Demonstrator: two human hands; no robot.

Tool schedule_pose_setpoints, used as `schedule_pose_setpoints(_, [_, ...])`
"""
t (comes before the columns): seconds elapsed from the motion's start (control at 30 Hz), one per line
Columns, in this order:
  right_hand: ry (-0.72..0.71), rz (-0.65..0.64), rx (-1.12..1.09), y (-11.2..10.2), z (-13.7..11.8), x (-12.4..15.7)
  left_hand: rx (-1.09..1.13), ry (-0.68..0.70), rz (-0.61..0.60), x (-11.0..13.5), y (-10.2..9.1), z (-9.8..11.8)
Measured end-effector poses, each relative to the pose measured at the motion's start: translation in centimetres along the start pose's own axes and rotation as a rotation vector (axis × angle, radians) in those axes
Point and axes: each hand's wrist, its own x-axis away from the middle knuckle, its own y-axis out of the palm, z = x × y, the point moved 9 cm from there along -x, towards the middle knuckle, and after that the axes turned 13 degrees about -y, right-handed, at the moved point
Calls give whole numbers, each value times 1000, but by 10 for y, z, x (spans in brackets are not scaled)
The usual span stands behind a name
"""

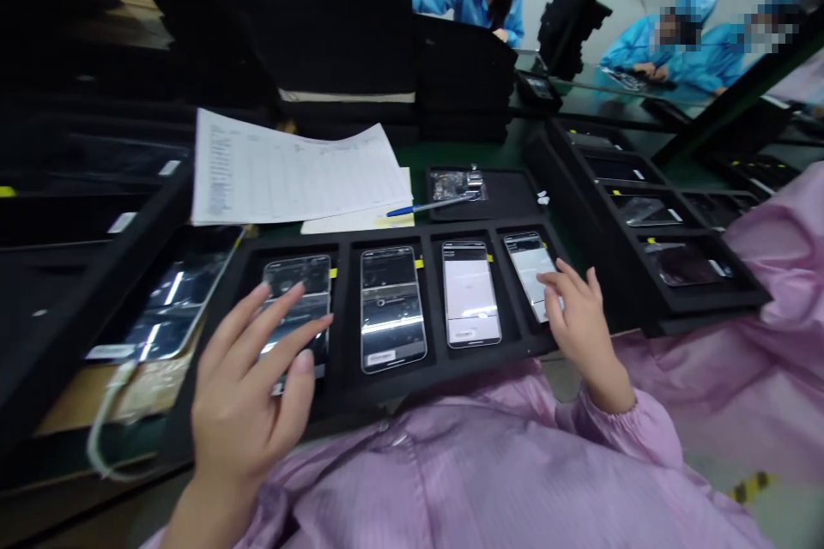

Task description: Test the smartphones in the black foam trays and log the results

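Observation:
Several smartphones lie in separate compartments of a black foam tray (349, 309) before me. Spread fingers of my left hand (251, 377) hover over the leftmost phone (315, 274), partly hiding its dark screen; whether they touch it I cannot tell. My right hand (576, 322) has its index fingertip at the lit screen of the rightmost phone (524, 262), holding nothing. Between my hands are a phone with a dark, reflecting screen (392, 309) and a phone with a white screen (472, 292).
A printed sheet (296, 171) lies behind the tray, with a blue pen (425, 208) beside it. Farther left, a larger phone-like device (184, 292) lies near a white cable (103, 425). Another foam tray (701, 304) with phones stands right. Black stacks (335, 17) rise behind; people in blue work beyond.

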Motion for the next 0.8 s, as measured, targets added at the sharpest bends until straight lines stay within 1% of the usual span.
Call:
schedule_pose_setpoints(0.07, [25, 28, -3, -9, 13, 4, 26, -41, -18, -3, 4, -3])
schedule_pose_setpoints(0.13, [31, 126, -7, -25, 22, 9, 42, -66, -7, -5, 4, 0])
schedule_pose_setpoints(0.2, [15, 203, 1, -39, 28, 15, 42, -63, -36, -6, 11, 9])
schedule_pose_setpoints(0.27, [-36, 215, 0, -46, 29, 22, 46, 9, -107, -7, 24, 27])
schedule_pose_setpoints(0.37, [-91, 197, -15, -48, 30, 32, 72, 199, -198, -4, 49, 63])
schedule_pose_setpoints(0.4, [-93, 186, -24, -46, 30, 34, 68, 234, -244, -3, 60, 73])
schedule_pose_setpoints(0.47, [-87, 130, -54, -39, 32, 37, 38, 264, -352, -1, 86, 88])
schedule_pose_setpoints(0.53, [-71, 26, -82, -26, 33, 36, -13, 268, -444, 1, 112, 96])
schedule_pose_setpoints(0.57, [-59, -25, -89, -20, 34, 35, -47, 252, -463, 0, 122, 97])
schedule_pose_setpoints(0.6, [-48, -64, -89, -16, 36, 35, -85, 222, -455, -1, 130, 95])
schedule_pose_setpoints(0.63, [-42, -77, -85, -14, 37, 35, -123, 185, -428, -4, 134, 92])
schedule_pose_setpoints(0.67, [-44, -57, -80, -16, 37, 36, -156, 149, -391, -7, 135, 89])
schedule_pose_setpoints(0.73, [-76, 59, -72, -28, 37, 41, -189, 106, -330, -10, 131, 86])
schedule_pose_setpoints(0.8, [-112, 170, -60, -39, 36, 48, -162, 119, -315, -11, 122, 89])
